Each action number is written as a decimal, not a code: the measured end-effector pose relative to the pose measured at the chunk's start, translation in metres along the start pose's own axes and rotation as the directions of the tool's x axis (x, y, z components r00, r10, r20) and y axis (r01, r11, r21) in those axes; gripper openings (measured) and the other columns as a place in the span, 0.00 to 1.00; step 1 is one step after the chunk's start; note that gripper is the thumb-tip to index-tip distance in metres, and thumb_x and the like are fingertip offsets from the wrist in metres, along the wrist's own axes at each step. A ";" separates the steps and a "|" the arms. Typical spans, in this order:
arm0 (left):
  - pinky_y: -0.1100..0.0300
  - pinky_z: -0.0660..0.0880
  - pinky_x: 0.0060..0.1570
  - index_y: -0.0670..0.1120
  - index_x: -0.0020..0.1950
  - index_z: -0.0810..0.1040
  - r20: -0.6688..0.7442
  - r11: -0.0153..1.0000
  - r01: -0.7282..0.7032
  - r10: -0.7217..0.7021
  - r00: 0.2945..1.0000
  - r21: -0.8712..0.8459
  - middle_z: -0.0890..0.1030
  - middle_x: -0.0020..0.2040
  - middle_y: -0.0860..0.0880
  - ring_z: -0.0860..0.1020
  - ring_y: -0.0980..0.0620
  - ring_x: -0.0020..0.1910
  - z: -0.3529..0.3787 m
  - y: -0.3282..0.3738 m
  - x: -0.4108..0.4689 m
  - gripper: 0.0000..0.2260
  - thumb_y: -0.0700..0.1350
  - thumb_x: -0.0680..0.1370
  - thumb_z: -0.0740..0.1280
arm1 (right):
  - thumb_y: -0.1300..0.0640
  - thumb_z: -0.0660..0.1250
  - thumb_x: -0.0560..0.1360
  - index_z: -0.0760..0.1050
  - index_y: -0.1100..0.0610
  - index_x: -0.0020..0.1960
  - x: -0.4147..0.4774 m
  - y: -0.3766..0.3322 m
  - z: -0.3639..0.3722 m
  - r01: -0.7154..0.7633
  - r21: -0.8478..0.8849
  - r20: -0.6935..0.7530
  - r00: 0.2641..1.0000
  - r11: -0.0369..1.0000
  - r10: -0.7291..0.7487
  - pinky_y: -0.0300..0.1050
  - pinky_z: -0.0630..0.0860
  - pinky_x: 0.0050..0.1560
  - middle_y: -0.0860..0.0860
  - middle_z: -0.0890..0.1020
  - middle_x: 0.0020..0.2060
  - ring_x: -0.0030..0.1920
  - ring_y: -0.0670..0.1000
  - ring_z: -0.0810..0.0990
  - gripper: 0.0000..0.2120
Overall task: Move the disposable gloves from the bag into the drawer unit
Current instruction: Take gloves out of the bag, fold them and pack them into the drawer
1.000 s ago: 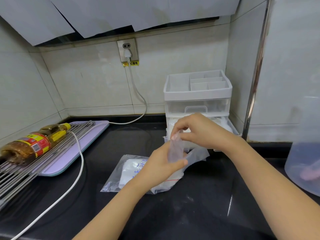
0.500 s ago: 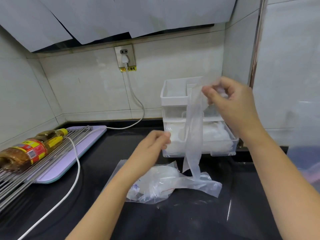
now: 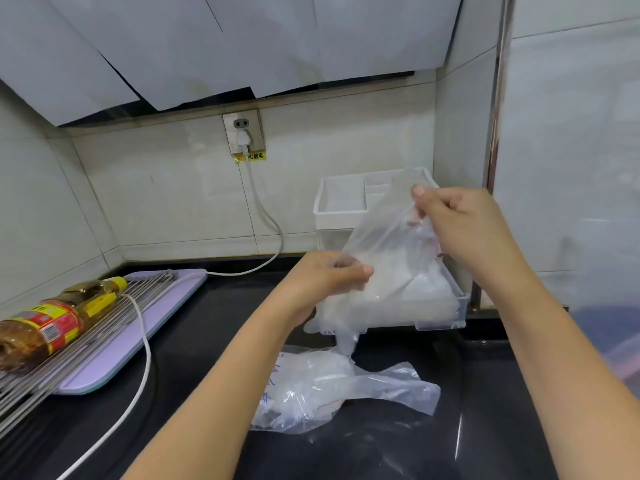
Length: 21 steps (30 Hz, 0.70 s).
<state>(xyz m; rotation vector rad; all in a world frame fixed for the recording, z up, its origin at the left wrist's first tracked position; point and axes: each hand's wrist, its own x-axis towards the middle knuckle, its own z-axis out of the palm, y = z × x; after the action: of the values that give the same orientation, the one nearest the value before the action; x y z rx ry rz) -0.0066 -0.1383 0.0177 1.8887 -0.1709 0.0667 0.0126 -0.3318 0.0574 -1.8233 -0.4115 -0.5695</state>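
Note:
A thin clear disposable glove (image 3: 381, 258) is stretched in the air in front of the white drawer unit (image 3: 341, 209). My right hand (image 3: 457, 226) pinches its upper edge and my left hand (image 3: 329, 278) pinches its lower left edge. The glove's fingers hang down toward the bag. Behind it the unit's bottom drawer (image 3: 446, 311) stands pulled out and holds a pile of white gloves. The clear zip bag (image 3: 332, 389) lies on the black counter below my hands, with more gloves bunched inside.
An oil bottle (image 3: 48, 323) lies on a metal rack over a lilac board (image 3: 114, 351) at the left. A white cable (image 3: 138, 375) runs from the wall socket (image 3: 243, 133) across the counter. A translucent container (image 3: 616, 320) stands at the right edge.
My left hand has risen from the bag and taken the glove's lower edge. The glove, drawn out of the bag by my right hand, is now spread wide between both hands.

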 end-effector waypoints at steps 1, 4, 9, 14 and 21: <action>0.62 0.78 0.52 0.42 0.42 0.83 0.031 0.999 0.023 -0.022 0.999 -0.033 0.83 0.39 0.48 0.82 0.51 0.43 -0.005 0.002 0.005 0.04 0.43 0.74 0.72 | 0.48 0.60 0.80 0.77 0.66 0.36 0.004 0.006 -0.002 -0.029 -0.030 -0.021 0.999 0.999 0.028 0.37 0.69 0.26 0.49 0.72 0.20 0.20 0.44 0.69 0.24; 0.67 0.78 0.38 0.42 0.40 0.81 0.038 0.984 0.113 -0.109 0.993 -0.138 0.83 0.37 0.49 0.80 0.55 0.36 -0.016 0.013 0.023 0.06 0.42 0.76 0.70 | 0.48 0.58 0.80 0.73 0.73 0.37 0.013 0.026 -0.005 -0.073 -0.163 -0.024 0.997 0.984 0.070 0.43 0.67 0.34 0.54 0.74 0.23 0.26 0.50 0.72 0.27; 0.71 0.69 0.27 0.42 0.41 0.81 -0.180 0.959 0.183 -0.145 0.973 0.217 0.82 0.33 0.52 0.74 0.59 0.27 -0.026 0.019 0.050 0.11 0.50 0.74 0.72 | 0.53 0.59 0.79 0.71 0.64 0.30 0.020 0.058 0.005 -0.097 -0.521 -0.001 0.994 0.848 0.113 0.42 0.61 0.27 0.55 0.72 0.25 0.26 0.52 0.69 0.23; 0.59 0.69 0.31 0.46 0.29 0.67 -0.275 0.799 0.170 -0.007 0.961 0.576 0.75 0.29 0.48 0.71 0.52 0.28 -0.014 0.004 0.066 0.19 0.47 0.73 0.73 | 0.56 0.58 0.79 0.64 0.57 0.32 0.019 0.072 0.017 -0.109 -0.794 -0.007 0.986 0.598 0.169 0.42 0.56 0.27 0.52 0.74 0.32 0.30 0.51 0.67 0.17; 0.56 0.74 0.45 0.44 0.51 0.77 -0.331 0.708 -0.031 0.368 0.869 0.706 0.79 0.48 0.50 0.77 0.50 0.46 0.013 -0.003 0.047 0.09 0.49 0.77 0.67 | 0.57 0.58 0.80 0.75 0.58 0.45 0.020 0.071 0.019 -0.097 -0.870 -0.010 0.984 0.484 0.178 0.42 0.63 0.36 0.54 0.80 0.46 0.40 0.55 0.73 0.09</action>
<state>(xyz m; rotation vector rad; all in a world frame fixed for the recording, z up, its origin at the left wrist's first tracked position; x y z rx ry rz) 0.0394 -0.1539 0.0171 2.5248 -0.0303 0.8317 0.0706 -0.3362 0.0078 -2.8570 0.0292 -0.6469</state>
